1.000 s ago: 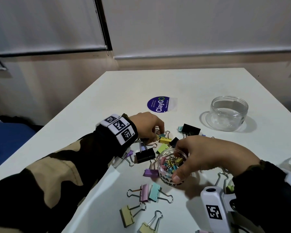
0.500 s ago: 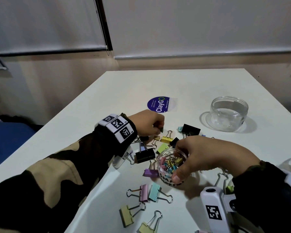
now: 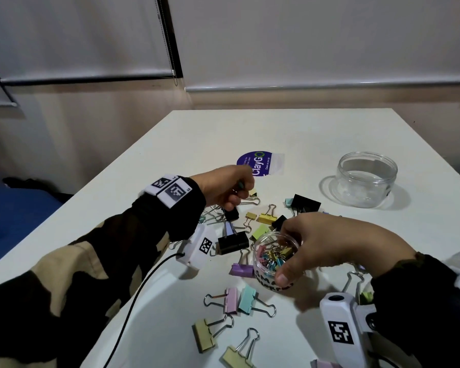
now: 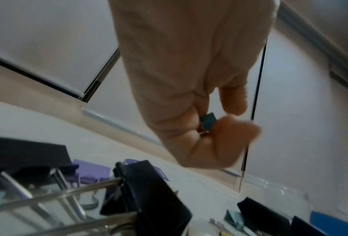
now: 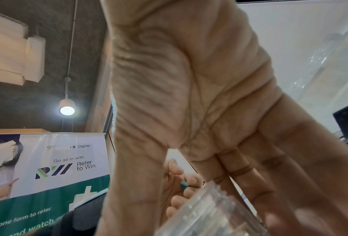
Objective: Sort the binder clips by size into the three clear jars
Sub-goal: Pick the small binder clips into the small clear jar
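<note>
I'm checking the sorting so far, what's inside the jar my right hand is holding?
The jar held by the right hand contains small binder clips in pink, yellow, teal. The hand covers its right side, so the count and anything underneath stay hidden.

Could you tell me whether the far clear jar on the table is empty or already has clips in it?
Empty. The head view shows the far jar standing upright with no lid, and only clear plastic and table show through it, no clips inside.
</note>
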Demonstrator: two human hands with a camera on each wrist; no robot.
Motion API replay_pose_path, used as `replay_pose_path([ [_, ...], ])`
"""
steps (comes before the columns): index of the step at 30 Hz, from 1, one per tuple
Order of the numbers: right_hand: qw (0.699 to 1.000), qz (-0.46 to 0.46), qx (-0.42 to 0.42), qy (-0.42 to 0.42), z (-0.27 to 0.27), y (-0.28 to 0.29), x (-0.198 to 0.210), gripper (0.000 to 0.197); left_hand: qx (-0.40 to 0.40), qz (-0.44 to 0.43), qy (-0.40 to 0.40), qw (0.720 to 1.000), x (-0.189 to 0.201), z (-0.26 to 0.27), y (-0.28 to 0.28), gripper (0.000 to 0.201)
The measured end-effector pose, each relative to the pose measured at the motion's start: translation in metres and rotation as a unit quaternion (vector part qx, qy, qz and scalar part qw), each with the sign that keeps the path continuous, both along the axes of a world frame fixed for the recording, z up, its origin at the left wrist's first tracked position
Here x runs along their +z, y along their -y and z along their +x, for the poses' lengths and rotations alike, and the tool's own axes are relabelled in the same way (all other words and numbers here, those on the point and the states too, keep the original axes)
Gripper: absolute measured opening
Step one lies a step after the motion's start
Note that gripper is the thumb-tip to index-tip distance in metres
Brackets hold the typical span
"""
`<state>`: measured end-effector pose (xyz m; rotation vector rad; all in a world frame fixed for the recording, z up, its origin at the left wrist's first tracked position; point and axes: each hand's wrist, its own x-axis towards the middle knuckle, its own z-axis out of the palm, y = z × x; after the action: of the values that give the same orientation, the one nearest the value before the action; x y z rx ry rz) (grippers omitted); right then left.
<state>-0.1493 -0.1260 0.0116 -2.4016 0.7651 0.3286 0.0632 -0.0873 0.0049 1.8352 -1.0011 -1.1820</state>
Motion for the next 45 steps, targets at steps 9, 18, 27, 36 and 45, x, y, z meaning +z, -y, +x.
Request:
replay_pose_path([
  [9,1.000,-0.006,0.003,-0.002,0.001,0.000,0.000,0.065,-0.107,0.075,0.563,0.816,-0.021,-0.016,0.012,0.035],
  [18,1.000,0.010,0.006,0.004,0.001,0.002,-0.003,0.061,-0.125,0.031,0.456,0.880,0.001,-0.019,0.002,0.029],
  [27,1.000,0.005,0.014,0.005,0.003,0.002,-0.005,0.059,-0.263,0.069,0.261,0.926,0.036,-0.062,-0.034,0.016],
  [36,1.000,-0.014,0.010,-0.010,0.006,-0.002,-0.004,0.053,-0.214,0.032,0.210,0.953,0.043,-0.061,-0.060,0.030],
  [45,0.999,-0.023,0.008,0.021,0.000,-0.007,0.008,0.063,-0.163,-0.025,0.351,0.922,0.017,-0.061,-0.091,0.055],
])
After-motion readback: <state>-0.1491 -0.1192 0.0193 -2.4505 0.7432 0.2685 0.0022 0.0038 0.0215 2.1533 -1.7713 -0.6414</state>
